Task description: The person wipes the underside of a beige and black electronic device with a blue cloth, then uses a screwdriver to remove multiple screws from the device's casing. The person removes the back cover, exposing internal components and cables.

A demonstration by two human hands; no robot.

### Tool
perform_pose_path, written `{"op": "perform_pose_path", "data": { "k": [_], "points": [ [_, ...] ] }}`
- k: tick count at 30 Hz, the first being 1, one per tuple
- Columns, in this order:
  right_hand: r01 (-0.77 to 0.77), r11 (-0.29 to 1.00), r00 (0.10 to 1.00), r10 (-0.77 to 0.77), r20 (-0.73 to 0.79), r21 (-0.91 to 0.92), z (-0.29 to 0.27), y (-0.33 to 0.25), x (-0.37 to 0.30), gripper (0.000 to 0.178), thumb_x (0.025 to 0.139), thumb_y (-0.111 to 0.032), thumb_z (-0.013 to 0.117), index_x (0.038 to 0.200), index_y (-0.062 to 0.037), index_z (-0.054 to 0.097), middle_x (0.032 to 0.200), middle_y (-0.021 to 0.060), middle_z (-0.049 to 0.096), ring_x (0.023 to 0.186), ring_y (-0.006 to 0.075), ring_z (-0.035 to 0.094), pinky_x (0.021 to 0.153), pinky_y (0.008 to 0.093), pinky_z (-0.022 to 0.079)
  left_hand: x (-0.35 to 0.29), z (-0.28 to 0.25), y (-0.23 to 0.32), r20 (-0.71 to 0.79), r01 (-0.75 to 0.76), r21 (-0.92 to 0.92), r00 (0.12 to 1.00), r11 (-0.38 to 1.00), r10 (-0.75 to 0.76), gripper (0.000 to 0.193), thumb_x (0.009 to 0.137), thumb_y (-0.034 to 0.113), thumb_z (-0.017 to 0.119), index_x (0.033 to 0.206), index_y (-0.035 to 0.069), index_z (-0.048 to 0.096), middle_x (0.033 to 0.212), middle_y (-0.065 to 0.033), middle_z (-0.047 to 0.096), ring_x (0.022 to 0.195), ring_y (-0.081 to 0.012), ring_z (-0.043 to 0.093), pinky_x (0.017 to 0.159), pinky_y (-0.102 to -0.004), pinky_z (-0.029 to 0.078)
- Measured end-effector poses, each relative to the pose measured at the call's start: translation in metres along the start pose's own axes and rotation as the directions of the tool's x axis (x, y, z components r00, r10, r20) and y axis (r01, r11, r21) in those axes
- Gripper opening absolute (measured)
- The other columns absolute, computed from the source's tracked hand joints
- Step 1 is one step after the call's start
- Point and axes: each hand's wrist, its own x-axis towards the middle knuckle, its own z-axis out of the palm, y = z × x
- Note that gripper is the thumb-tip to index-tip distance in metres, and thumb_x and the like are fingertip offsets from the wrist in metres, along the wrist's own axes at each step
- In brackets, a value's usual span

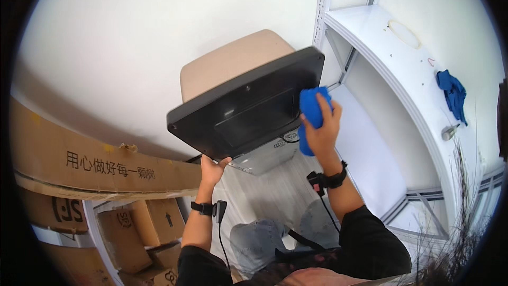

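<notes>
From where I stood, the glossy black rectangular panel with rounded corners [248, 103] was tilted in front of the person, its long axis slanting from the near left up to the far right. A tan, round-cornered box [238, 61] showed directly beyond its upper edge; whether the two were joined I could not tell. The left hand [212, 170] was closed on the panel's lower edge, left of the middle, thumb in view and the other fingertips hidden. The right hand [325, 130] had its fingers curled over a bunched bright-blue soft cloth [310, 107], pinching it toward the palm. That cloth overlapped the panel's right end in my line of sight; actual contact could not be confirmed. Most of the black surface therefore lay to the left of the right-hand grip, and the right hand was clearly the nearer to the far right corner. Well apart on the right, a second, crumpled dark-blue cloth [453, 96] lay on a white metal shelf [365, 24]
</notes>
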Motion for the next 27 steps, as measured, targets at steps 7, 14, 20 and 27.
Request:
{"op": "perform_pose_path", "data": {
  "k": [7, 14, 20, 27],
  "points": [
    [-0.010, 0.999, 0.986, 0.015, 0.166, -0.030, -0.058, -0.067, 0.093, 0.060, 0.068, -0.007, 0.078, 0.123, -0.0127, 0.056, 0.117, 0.0185, 0.046, 0.100, 0.0366, 0.054, 0.082, 0.0428, 0.049, 0.002, -0.061, 0.139, -0.242, -0.116, -0.143, 0.967, 0.983, 0.079, 0.088, 0.072, -0.006, 0.071, 0.143, 0.010, 0.021, 0.139, -0.0129, 0.035, 0.122, -0.0257, 0.045, 0.096, -0.0360, 0.041],
    [0.202, 0.941, 0.947, -0.117, 0.299, -0.273, -0.040, -0.123, 0.143, 0.058, 0.069, -0.011, 0.074, 0.124, -0.0149, 0.056, 0.122, 0.0170, 0.048, 0.099, 0.0376, 0.053, 0.080, 0.0421, 0.049, 0.026, -0.095, 0.211, -0.212, -0.131, 0.206, 0.962, 0.970, 0.175, 0.046, 0.071, -0.006, 0.072, 0.113, 0.001, 0.053, 0.104, -0.0119, 0.060, 0.090, -0.0200, 0.061, 0.075, -0.0305, 0.052],
    [0.249, 0.869, 0.914, -0.064, 0.401, -0.428, -0.008, -0.173, 0.123, 0.057, 0.064, -0.006, 0.065, 0.119, -0.0168, 0.057, 0.109, 0.0125, 0.053, 0.086, 0.0344, 0.053, 0.065, 0.0424, 0.048, 0.047, -0.109, 0.221, -0.071, -0.024, 0.100, 0.997, 0.995, 0.031, 0.036, 0.063, -0.003, 0.078, 0.091, 0.000, 0.056, 0.087, -0.0114, 0.065, 0.072, -0.0220, 0.061, 0.064, -0.0325, 0.050],
    [0.302, 0.923, 0.815, -0.119, 0.567, -0.240, 0.043, -0.276, 0.051, 0.056, 0.061, -0.008, 0.061, 0.116, -0.0162, 0.058, 0.101, 0.0108, 0.052, 0.079, 0.0299, 0.051, 0.059, 0.0397, 0.045, 0.057, -0.123, 0.214, 0.093, -0.105, 0.113, 0.991, 0.988, 0.095, 0.037, 0.061, 0.002, 0.081, 0.086, 0.001, 0.055, 0.082, -0.0125, 0.063, 0.069, -0.0252, 0.060, 0.062, -0.0334, 0.049]
  ]
}}
